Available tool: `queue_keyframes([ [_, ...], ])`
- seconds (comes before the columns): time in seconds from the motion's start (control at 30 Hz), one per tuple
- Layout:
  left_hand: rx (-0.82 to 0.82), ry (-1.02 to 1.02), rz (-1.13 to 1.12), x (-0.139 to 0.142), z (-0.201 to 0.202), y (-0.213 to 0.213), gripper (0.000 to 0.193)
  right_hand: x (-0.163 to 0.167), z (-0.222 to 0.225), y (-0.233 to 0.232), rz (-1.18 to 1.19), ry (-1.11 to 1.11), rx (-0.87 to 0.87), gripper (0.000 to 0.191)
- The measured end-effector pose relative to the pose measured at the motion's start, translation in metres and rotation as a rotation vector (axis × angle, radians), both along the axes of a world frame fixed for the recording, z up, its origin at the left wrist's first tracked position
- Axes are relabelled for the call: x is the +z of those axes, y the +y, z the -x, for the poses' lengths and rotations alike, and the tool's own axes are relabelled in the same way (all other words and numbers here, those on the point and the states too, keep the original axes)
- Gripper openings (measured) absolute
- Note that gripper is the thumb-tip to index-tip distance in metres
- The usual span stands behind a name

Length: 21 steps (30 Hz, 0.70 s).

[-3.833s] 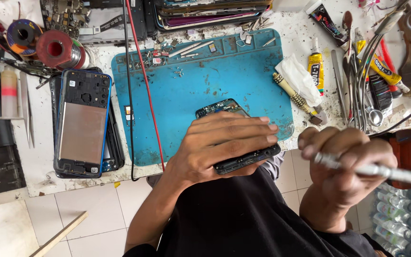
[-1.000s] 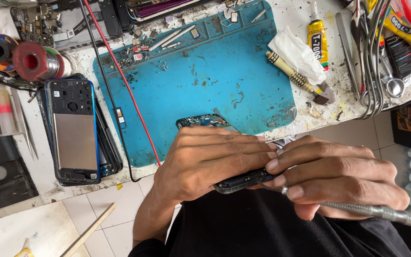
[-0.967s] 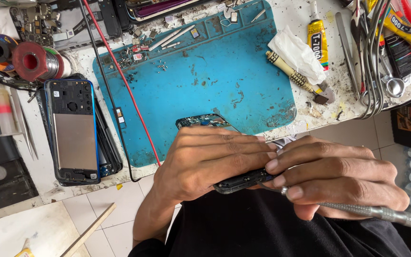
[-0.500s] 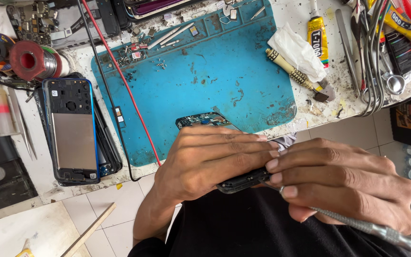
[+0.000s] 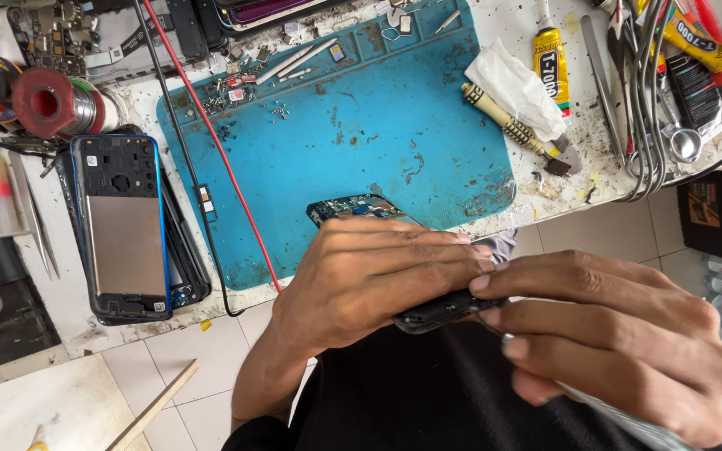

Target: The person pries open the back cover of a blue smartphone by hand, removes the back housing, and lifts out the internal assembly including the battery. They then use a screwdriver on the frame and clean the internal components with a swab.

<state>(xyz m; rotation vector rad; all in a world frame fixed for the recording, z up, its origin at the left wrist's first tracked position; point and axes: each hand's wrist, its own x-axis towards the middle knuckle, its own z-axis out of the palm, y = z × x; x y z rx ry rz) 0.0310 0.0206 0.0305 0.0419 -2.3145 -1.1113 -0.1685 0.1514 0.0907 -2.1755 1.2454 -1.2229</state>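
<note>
1. White, stained bench top (image 5: 545,188) runs across the upper half of the frame, with pale floor tiles below its edge at lower left.

2. Left hand (image 5: 369,280), frame centre, is clenched over a dark opened phone (image 5: 361,207); its circuit end shows above the knuckles and its lower edge pokes out by the fingertips. The phone is held off the bench, just in front of the mat's lower edge.

3. Right hand (image 5: 620,342), lower right, grasps a slim metal tool (image 5: 628,422), whose shaft runs out toward the lower right corner. Its fingertips now meet the phone's lower edge.

4. Change: a few seconds ago the right hand was well apart from the phone, fist closed round the tool. Since then it has closed in beside the left hand and has stayed there for the last second. I judge that work at the phone's edge is now under way.

5. Blue mat (image 5: 336,125), one, lies on the bench above the hands, with small screws and parts along its top.

6. Second phone (image 5: 123,225), one, lies back-up at left on a dark frame.

7. Counts further out: two wire spools (image 5: 43,100), upper left; two yellow glue tubes (image 5: 551,58), upper right; one crumpled tissue (image 5: 511,83); one red wire (image 5: 211,142) crossing the mat's left side.
</note>
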Motion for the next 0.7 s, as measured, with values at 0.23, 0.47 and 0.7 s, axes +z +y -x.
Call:
queue_keyframes([
  [0.23,0.015,0.036,-0.073,0.002,-0.001,0.004,0.021,0.006,0.020,-0.001,-0.115,-0.077,0.206,0.030],
  [0.47,0.013,0.051,-0.104,-0.002,-0.004,-0.001,0.020,-0.022,0.014,-0.005,-0.035,-0.155,0.127,0.025],
  [0.7,0.027,0.058,-0.108,-0.002,-0.004,-0.001,0.022,-0.046,0.015,-0.007,0.100,-0.255,0.090,0.024],
])
